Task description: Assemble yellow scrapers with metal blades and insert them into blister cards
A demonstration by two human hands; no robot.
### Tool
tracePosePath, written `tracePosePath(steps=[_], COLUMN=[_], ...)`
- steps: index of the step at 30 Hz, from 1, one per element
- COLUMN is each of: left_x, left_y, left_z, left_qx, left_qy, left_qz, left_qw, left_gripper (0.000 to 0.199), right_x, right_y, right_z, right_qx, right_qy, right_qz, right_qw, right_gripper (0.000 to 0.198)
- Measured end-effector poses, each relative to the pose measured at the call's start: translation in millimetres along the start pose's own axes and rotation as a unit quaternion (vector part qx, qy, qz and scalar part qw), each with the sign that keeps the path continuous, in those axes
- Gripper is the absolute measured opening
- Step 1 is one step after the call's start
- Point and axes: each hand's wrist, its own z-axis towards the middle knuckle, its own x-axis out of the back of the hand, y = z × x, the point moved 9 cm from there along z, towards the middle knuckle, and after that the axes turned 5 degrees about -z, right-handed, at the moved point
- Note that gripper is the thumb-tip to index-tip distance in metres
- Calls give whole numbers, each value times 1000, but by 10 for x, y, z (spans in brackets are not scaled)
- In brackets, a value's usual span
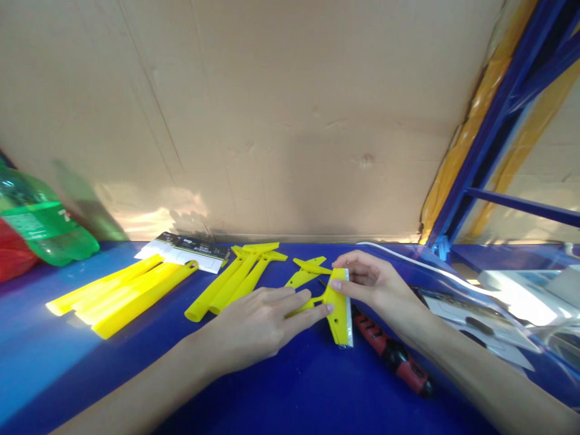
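Note:
A yellow scraper head [338,308] with a pale, shiny strip along its right edge is held upright above the blue table. My right hand [362,278] pinches its upper part between thumb and fingers. From the other side my left hand [276,320] closes around its narrow yellow neck, one finger reaching to the plate; the palm side is hidden. Just behind the hands lie loose flat yellow plates [306,276]. To their left are several yellow handles with angled heads [244,275]. Below my right wrist rests a red-and-black screwdriver-like handle [392,353], its far end hidden.
Yellow tubes [136,302] lie at left beside black-and-white packaging cards [181,251]. A green bottle [45,217] and a red bag [13,251] sit at far left. A white cable [430,263] and clear packages [480,326] lie right, near a blue metal frame [480,133]. Cardboard [272,121] stands behind.

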Motion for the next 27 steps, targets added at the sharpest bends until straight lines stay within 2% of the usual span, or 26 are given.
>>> tracePosePath(steps=[9, 12, 15, 19, 24, 27], left_x=[31, 63, 66, 32, 4, 19], left_y=[-3, -72, -153, -214, -220, -194], left_z=[4, -17, -59, -113, -112, -84], left_qx=[-1, 16, 36, 54, 62, 60], left_qy=[0, 13, 13, -2, -5, 1], left_qz=[5, -8, -18, -43, -54, -67], left_qw=[1000, 1000, 999, 998, 997, 996], left_gripper=[44, 44, 44, 41, 41, 38], right_x=[43, 263, 467, 440, 220, 155], right_y=[-85, -179, -227, -198, -95, -5], right_z=[-4, 31, 60, 63, 69, 115], right_qx=[-9, 18, 48, 65, 58, 48], right_qy=[3, 57, 97, 52, -30, -52], right_qz=[-12, -90, -211, -330, -431, -468], right_qw=[1000, 994, 971, 940, 900, 881], right_gripper=[45, 43, 36, 13, 16, 17])
